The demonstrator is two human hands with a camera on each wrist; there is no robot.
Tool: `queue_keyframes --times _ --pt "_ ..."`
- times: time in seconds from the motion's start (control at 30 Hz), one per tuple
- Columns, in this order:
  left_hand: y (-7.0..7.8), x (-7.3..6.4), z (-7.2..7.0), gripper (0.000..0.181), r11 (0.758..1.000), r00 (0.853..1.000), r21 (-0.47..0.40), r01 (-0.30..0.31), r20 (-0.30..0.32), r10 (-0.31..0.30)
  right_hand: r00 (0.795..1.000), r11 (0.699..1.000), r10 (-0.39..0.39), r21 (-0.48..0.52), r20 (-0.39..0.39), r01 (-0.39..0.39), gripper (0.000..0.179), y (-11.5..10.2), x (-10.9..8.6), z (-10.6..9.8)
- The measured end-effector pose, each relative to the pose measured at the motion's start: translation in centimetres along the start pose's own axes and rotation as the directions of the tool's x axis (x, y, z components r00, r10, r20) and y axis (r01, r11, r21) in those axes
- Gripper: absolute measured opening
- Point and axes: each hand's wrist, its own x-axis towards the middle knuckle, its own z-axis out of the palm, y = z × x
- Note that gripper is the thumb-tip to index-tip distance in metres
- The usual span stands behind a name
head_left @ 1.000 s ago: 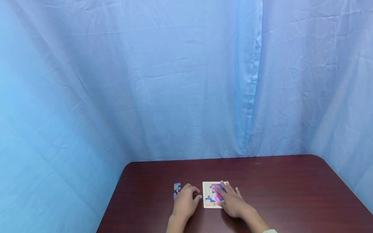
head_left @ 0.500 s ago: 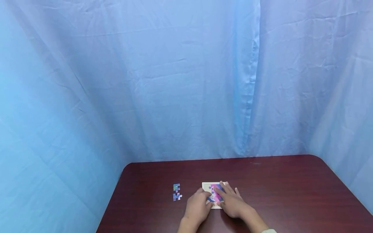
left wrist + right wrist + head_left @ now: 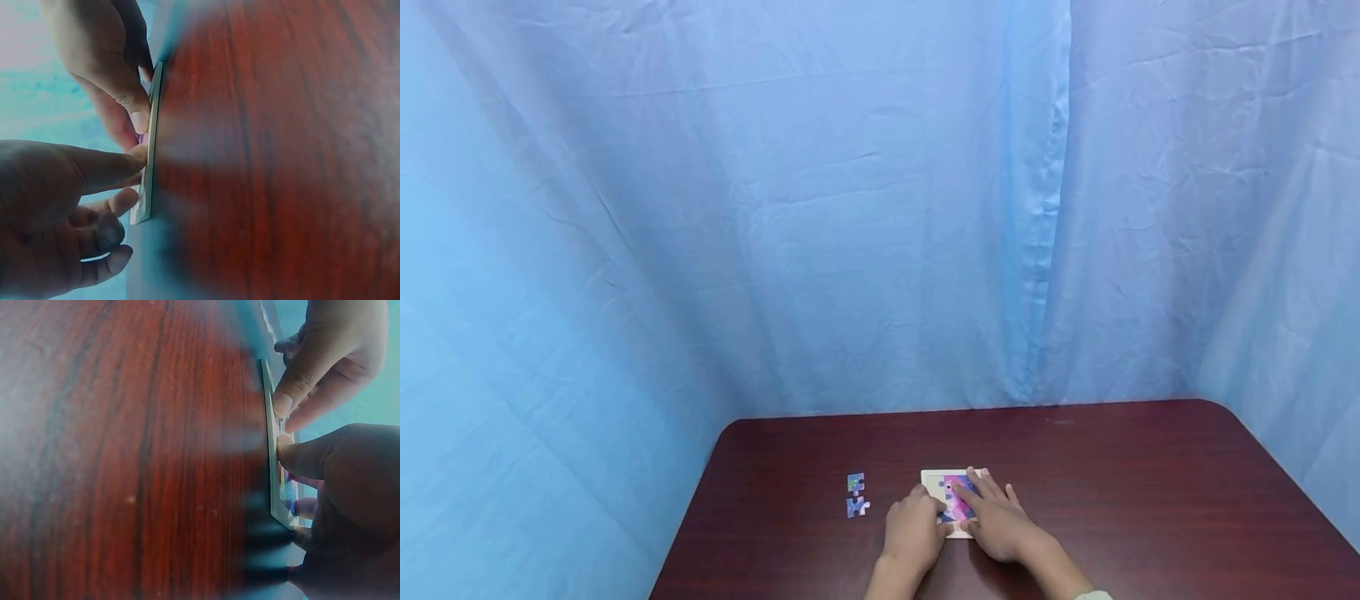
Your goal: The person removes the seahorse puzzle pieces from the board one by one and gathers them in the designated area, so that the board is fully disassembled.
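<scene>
A small square puzzle board (image 3: 933,473) with a pale frame and a pink and blue picture lies flat on the table. My left hand (image 3: 914,527) is over its left part. In the right wrist view the left thumb and forefinger pinch a thin puzzle piece (image 3: 281,424) low over the board; most of it is hidden. My right hand (image 3: 1000,523) rests on the board's right side with fingers spread, its thumb on the near edge. Both thumbs stand close together in the left wrist view. The hands cover much of the picture.
Two loose puzzle pieces, a blue-green one (image 3: 852,482) and a blue-violet one (image 3: 854,507), lie on the table left of the board. The dark red-brown table (image 3: 1120,475) has light blue curtains (image 3: 880,250) behind it and at its sides.
My left hand has moved right, from beside the loose pieces onto the board's left part, uncovering the lower loose piece. The right hand has stayed on the board.
</scene>
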Motion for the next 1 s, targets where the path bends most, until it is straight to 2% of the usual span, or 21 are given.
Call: queue_keyframes --times 0.27,0.53,0.7,1.0 --pt "-0.1 0.3 0.0 0.022 0.999 0.999 -0.046 0.025 -0.027 -0.026 1.0 1.0 0.009 0.015 -0.002 -0.009 0.056 -0.1 0.0 -0.1" --pt "0.2 0.9 0.2 0.025 0.994 0.998 -0.093 0.056 -0.009 -0.057 1.0 0.999 0.004 0.038 -0.002 -0.004 0.055 -1.2 -0.5 -0.9" --pt "0.1 0.9 0.2 0.026 0.993 0.998 -0.099 0.066 -0.008 -0.067 1.0 1.0 0.014 0.001 -0.019 -0.014 0.056 -2.2 -0.8 -1.1" --pt "0.0 0.7 0.5 0.03 0.99 0.997 -0.115 0.075 -0.017 -0.078 0.998 0.996 0.063 -0.064 0.018 -0.062 0.053 -3.4 -0.7 -1.9"
